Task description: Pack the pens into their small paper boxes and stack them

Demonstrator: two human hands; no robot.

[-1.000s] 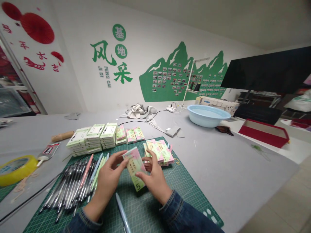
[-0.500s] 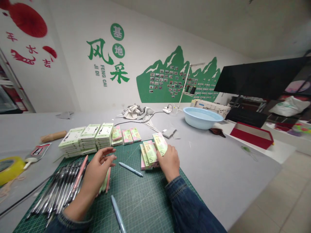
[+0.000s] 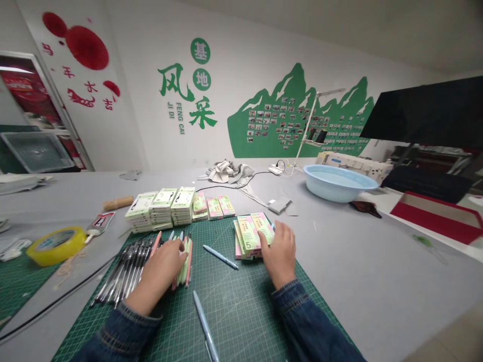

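My left hand [image 3: 168, 261] is bent over a bunch of pink and green pens [image 3: 186, 264], fingers curled and tips partly hidden; what they pinch I cannot make out. Beside it lie many clear pens with black parts [image 3: 123, 266]. My right hand [image 3: 281, 254] has its thumb and fingers around the near right corner of a small green-and-pink box [image 3: 262, 223]. That box rests on a pile with another such box [image 3: 248, 234], marked 5. One light-blue pen [image 3: 221, 257] lies between my hands, and a second blue pen [image 3: 206, 327] lies nearer me.
A green cutting mat [image 3: 226, 301] lies under the pens. Stacks of white-green boxes [image 3: 162, 207] stand behind it, with small pink-green boxes [image 3: 215, 207] beside them. Yellow tape [image 3: 56, 246] and a glue tube [image 3: 101, 222] are left; a blue basin [image 3: 339, 185] stands back right.
The small box went from both hands onto the pile at the right under my right hand. My left hand moved away from it, then down onto the coloured pens. The view swung slightly.
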